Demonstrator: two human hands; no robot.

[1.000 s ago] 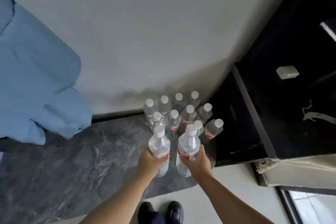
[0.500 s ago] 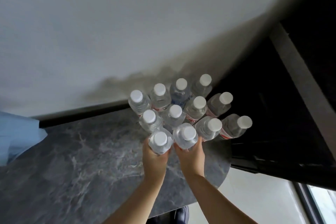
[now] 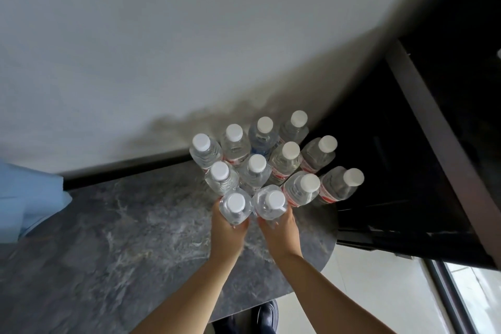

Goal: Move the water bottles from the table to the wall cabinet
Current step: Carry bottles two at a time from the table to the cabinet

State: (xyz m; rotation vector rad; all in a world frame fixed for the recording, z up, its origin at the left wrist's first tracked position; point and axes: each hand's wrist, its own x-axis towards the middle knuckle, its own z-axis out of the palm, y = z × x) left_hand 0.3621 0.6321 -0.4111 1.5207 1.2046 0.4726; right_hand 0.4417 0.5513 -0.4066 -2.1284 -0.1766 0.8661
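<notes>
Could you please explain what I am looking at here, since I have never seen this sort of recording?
There is no machine: a person wears a wide-angle camera on the head, looking forward and down at their own bare arms. The single view shows a dark marbled table against a pale wall. A cluster of clear water bottles with white caps stands at its far right corner. The left hand grips one bottle and the right hand grips another, fingers wrapped round their bodies. Dark cabinetry fills the right side, and a blue cloth shows at the left edge.
</notes>
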